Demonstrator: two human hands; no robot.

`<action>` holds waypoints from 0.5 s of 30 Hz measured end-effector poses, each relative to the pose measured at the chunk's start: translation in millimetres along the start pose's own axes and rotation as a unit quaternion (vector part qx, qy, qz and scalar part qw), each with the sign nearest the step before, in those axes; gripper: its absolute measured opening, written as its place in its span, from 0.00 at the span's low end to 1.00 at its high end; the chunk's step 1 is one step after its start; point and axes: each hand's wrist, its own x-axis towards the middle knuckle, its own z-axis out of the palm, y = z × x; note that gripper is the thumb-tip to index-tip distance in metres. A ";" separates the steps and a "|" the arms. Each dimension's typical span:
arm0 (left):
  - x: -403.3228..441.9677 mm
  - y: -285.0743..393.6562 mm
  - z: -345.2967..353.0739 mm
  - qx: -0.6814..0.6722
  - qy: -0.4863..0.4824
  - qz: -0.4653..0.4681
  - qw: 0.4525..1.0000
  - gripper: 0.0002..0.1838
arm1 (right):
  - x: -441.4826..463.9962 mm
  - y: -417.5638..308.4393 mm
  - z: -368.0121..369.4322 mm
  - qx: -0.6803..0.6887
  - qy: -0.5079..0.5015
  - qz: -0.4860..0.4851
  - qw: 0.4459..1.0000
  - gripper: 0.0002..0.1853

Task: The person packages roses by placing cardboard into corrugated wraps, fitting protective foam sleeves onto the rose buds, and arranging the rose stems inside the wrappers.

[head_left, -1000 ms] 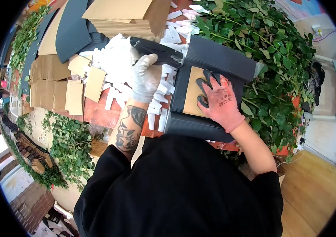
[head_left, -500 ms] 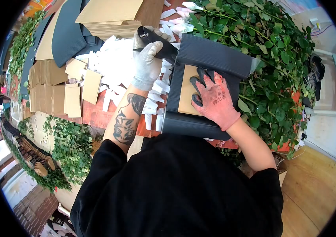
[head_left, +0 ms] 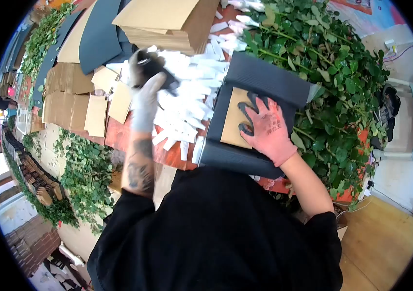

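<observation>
My left hand [head_left: 144,99], in a white glove, is closed around a black stapler [head_left: 165,77], raised over the pile of white paper pieces; both are blurred by motion. My right hand [head_left: 267,128], in a pink glove with dark fingertips, lies spread on a brown cardboard sheet [head_left: 233,119]. That sheet rests on a black corrugated wrap [head_left: 259,72], whose far side is folded up and whose near side forms a dark band along the table edge. What lies beneath the cardboard is hidden.
White paper pieces [head_left: 187,114] cover the table left of the wrap. Behind them stands a stack of brown cardboard [head_left: 167,24]. Small cardboard pieces [head_left: 120,102] and large black sheets [head_left: 100,36] lie at the left. Leafy stems [head_left: 332,97] are heaped on the right.
My left hand has swung left with the stapler, away from the wrap's edge. My right hand stays on the cardboard. The view has shifted slightly.
</observation>
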 end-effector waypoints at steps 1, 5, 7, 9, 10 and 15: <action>-14.5 22.6 -18.6 0.112 -0.019 -0.014 0.993 0.34 | -1.2 -1.5 -9.9 -0.015 -0.019 -0.009 1.000 0.33; -73.4 46.6 -78.2 0.571 -0.186 0.060 0.797 0.29 | -6.3 -0.1 -5.5 0.013 0.010 -0.036 0.999 0.33; -104.6 39.4 -97.8 0.681 -0.245 0.019 0.690 0.27 | -5.3 -1.8 -5.9 0.029 0.026 -0.044 0.998 0.34; -120.9 30.4 -108.9 0.707 -0.261 0.019 0.657 0.29 | -2.6 -6.5 -9.4 0.023 0.017 -0.021 0.999 0.33; -124.5 24.6 -114.3 0.712 -0.272 0.020 0.648 0.29 | -3.4 -8.6 -10.3 0.017 0.010 -0.009 1.000 0.32; -103.0 -0.4 -130.6 0.725 -0.293 0.042 0.622 0.26 | -3.2 -4.7 -0.6 -0.017 0.108 -0.050 0.993 0.30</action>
